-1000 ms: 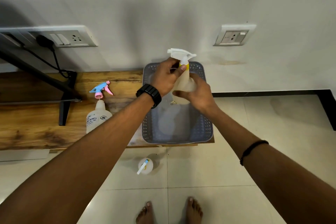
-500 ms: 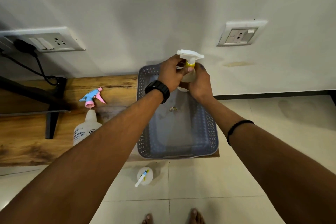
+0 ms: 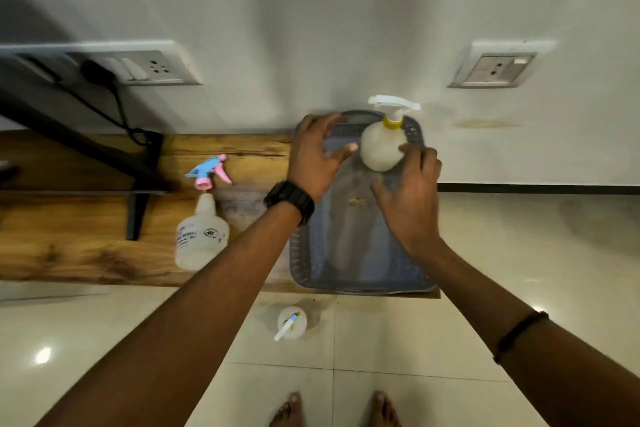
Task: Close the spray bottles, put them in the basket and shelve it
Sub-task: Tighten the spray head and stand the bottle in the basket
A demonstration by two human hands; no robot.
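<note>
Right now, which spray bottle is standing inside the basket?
The white-triggered spray bottle with the yellow collar, in the grey basket. The pink-and-blue one stands on the wooden shelf; another is on the floor.

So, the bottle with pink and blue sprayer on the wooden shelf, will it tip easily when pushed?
Probably not easily: the bottle has a wide round base and narrow neck. It looks translucent plastic, so likely light and apt to slide. Its sprayer head adds top weight, so a high push might topple it.

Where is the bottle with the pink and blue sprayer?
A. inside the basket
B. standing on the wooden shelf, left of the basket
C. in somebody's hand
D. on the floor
B: the bottle with the pink and blue sprayer stands on the wooden shelf, left of the basket, with no hand on it.
</note>
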